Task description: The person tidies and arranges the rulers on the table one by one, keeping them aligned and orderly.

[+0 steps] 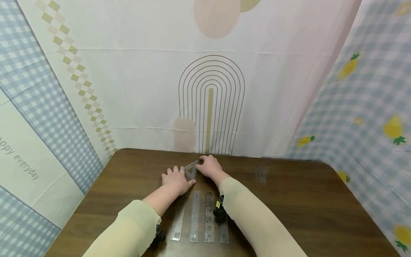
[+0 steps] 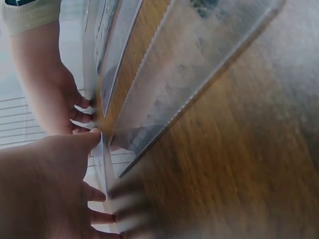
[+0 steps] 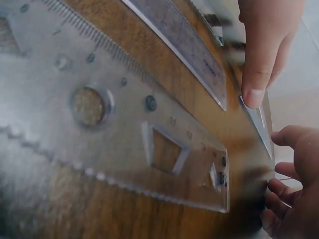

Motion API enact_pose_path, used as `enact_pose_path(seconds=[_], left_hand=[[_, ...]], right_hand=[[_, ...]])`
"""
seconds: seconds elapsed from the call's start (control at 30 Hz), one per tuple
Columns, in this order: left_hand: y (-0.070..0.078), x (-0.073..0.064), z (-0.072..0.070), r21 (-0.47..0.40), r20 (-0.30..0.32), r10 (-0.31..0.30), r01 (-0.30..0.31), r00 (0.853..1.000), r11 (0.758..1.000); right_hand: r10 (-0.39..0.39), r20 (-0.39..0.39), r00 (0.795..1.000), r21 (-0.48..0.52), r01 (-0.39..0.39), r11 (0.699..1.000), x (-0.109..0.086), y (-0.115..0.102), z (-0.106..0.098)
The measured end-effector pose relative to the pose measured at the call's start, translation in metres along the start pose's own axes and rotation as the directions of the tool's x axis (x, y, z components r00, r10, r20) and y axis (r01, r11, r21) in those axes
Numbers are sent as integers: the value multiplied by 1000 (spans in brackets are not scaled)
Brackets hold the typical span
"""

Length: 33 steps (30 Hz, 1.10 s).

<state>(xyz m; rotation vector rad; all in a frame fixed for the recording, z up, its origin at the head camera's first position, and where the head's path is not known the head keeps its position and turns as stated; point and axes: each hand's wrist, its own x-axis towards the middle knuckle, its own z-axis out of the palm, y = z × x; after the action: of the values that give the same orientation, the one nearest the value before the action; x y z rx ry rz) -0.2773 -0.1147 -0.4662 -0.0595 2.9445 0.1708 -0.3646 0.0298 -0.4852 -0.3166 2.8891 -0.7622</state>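
- Nearest the camera, two pale green sleeves [image 1: 128, 226] are reaching forward, with two black wrist cameras [image 1: 219, 212] sitting at the cuffs; the right one is bearing a yellow label too small to read.
- Just beyond, four clear straight rulers [image 1: 194, 218] are lying side by side, pointing away from the person; on a stencilled one, the right wrist view is showing 10, 11 and 12, somewhat blurred.
- Past the rulers, the left hand [image 1: 175, 181] is spreading its fingers wide, its thumb touching the near corner of one clear triangular set square [image 1: 191, 176].
- Well apart to the right, one clear protractor [image 1: 261, 175] is lying on the same brown wood-grain table [image 1: 298, 205] as the set square, which is resting between the hands.
- Slightly farther, the right hand [image 1: 210, 166] is bending its fingers at the set square's far corner; I cannot tell whether they are pinching it.
- Behind the table, one pale cloth [image 1: 144, 85] is hanging, printed with nested arches; one checked cloth [image 1: 366, 103] at right is showing yellow pineapples, and another cloth [image 1: 22, 142] at left is reading "appy everyday", its start cut off.
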Motion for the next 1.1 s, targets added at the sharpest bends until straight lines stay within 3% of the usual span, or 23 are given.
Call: enact_pose_path(seconds=[0.33,0.7,1.1], left_hand=[[2,2,2,10,-4,-3,3,1000,1000],[1,6,8,22,-27,-25,26,999,999],[0,8,12,39,-39,-24,26,999,999]], right_hand=[[-5,3,1000,-116,6,993,4,-5,0],[-6,32,999,-129,10,992,4,-7,0],[-21,49,999,-80,24,996,5,-6,-1]])
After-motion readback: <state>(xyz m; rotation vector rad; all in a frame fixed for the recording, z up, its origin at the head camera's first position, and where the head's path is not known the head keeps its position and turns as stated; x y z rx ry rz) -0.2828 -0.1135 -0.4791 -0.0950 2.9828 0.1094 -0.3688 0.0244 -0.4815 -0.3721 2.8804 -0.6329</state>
